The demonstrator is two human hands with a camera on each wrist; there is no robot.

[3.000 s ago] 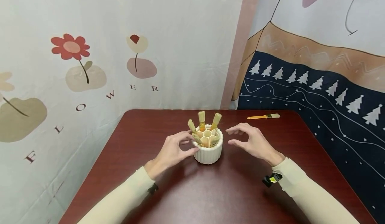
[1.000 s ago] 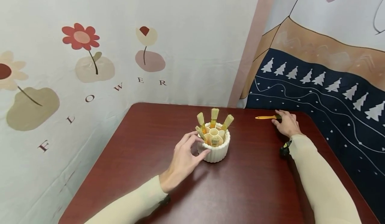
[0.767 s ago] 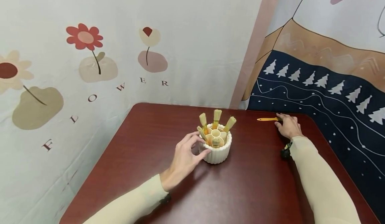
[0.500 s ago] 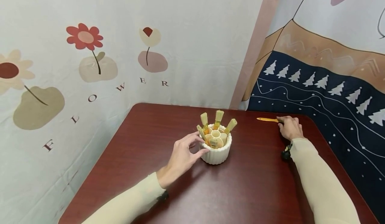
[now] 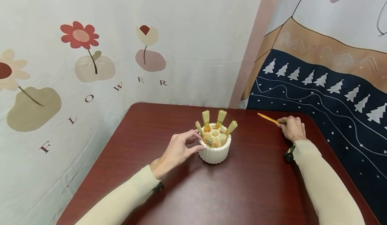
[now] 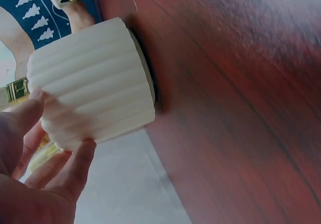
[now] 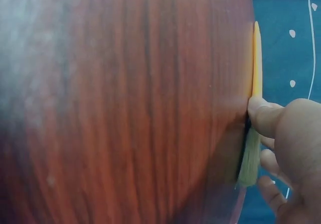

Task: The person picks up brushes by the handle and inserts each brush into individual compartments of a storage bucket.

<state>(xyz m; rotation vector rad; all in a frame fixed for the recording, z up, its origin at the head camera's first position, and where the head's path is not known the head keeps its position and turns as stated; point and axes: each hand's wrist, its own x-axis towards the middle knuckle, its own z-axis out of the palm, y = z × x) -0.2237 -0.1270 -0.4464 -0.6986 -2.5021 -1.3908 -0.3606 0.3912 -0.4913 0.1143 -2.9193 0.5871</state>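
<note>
A white ribbed holder (image 5: 214, 153) stands mid-table with several brushes (image 5: 221, 115) upright in its compartments, bristles up. My left hand (image 5: 195, 141) grips its left side; in the left wrist view the thumb and fingers (image 6: 75, 169) press on the ribbed wall of the holder (image 6: 95, 78). At the table's far right, my right hand (image 5: 284, 124) pinches an orange-handled brush (image 5: 267, 118) near its ferrule, with the handle pointing away to the left and raised. The right wrist view shows the brush (image 7: 256, 63) along the table edge under my right hand (image 7: 261, 133).
The dark red table (image 5: 242, 191) sits in a corner. A flower-printed cloth (image 5: 90, 67) hangs on the left and a tree-patterned cloth (image 5: 317, 84) on the right, close behind the table edge. A small black device (image 5: 288, 156) sits on the right wrist.
My right hand left the holder, reached to the far right and took hold of the brush lying there; its handle has since tilted upward. The left hand stayed on the holder.
</note>
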